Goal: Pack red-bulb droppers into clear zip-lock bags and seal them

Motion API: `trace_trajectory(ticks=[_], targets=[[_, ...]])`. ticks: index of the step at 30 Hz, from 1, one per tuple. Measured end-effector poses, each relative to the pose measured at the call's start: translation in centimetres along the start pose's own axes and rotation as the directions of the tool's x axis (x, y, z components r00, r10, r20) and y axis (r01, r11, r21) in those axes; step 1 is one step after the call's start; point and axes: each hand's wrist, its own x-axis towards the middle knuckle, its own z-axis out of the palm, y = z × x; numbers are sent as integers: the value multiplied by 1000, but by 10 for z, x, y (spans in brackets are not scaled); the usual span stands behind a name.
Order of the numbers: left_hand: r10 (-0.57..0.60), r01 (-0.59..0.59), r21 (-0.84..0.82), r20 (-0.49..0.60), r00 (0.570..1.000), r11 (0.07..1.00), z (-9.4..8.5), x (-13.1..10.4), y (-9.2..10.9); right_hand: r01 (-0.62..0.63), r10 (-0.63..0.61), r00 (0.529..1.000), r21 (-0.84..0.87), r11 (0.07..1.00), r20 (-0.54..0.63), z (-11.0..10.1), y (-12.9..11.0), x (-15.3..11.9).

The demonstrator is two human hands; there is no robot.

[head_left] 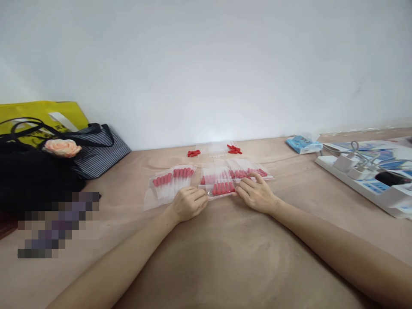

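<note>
My left hand and my right hand pinch the two ends of the near edge of a clear plastic zip bag. Inside it several red-bulbed droppers lie in a row, red ends toward me. More bags of red-bulbed droppers lie just behind, partly under my right fingers. To the left, beside my left hand, other filled bags overlap on the table, their red ends pointing away from me. My fingertips are partly hidden.
At the back are two small piles of loose red bulbs, with thin clear tubes between them. A blue tissue pack and a white power strip with plugs stand right. Bags, including a striped one, crowd the left.
</note>
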Motion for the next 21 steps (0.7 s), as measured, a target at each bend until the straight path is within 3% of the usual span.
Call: trace_trajectory(ticks=[10,15,21], targets=[[-46,46,51,-3,999,998,9,10,9,-37,47,994,102,994,-101,7,-11,12],[-137,135,94,12,991,986,19,9,-10,-62,70,997,205,977,-32,4,-7,6],[-225,227,3,123,967,974,33,16,-24,-74,69,997,272,960,29,2,-6,1]])
